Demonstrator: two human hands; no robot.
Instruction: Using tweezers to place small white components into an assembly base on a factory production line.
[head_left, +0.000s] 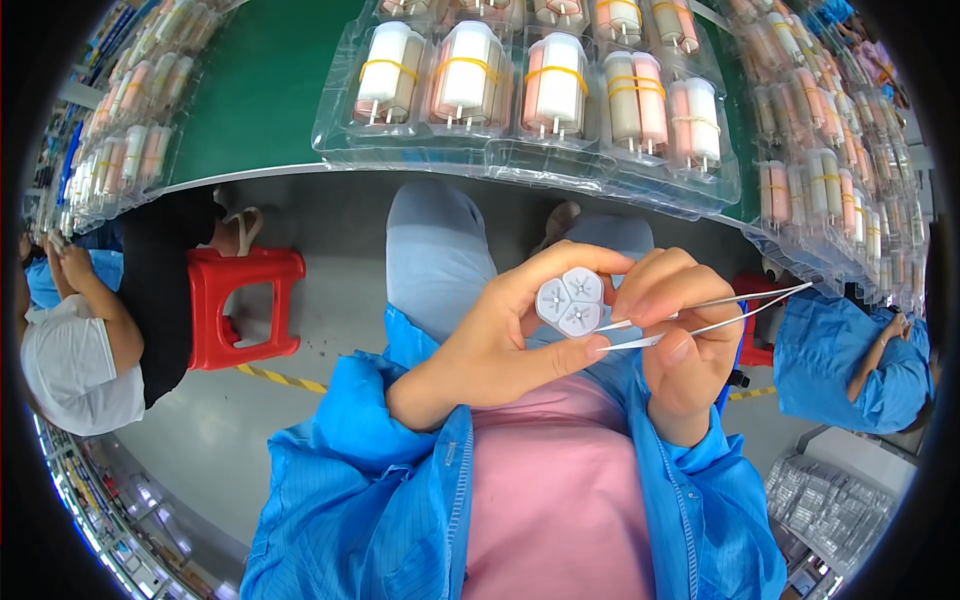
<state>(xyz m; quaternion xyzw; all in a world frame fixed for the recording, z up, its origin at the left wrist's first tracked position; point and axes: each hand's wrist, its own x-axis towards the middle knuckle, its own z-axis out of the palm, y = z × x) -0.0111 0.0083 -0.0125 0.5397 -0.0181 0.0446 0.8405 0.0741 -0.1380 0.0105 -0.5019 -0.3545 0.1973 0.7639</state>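
Your left hand (500,345) grips a small white three-lobed part (571,300) between thumb and fingertips, its end face turned up toward you, held over your lap and short of the tabletop's near edge. Your right hand (680,340) is closed around metal tweezers (700,315), whose tips touch the part's right side. On the green tabletop (260,90), clear plastic trays (420,150) along the near edge hold bundles of white and pink cylinders (470,75) bound with yellow bands. A red stool (240,300) stands on the floor to your left.
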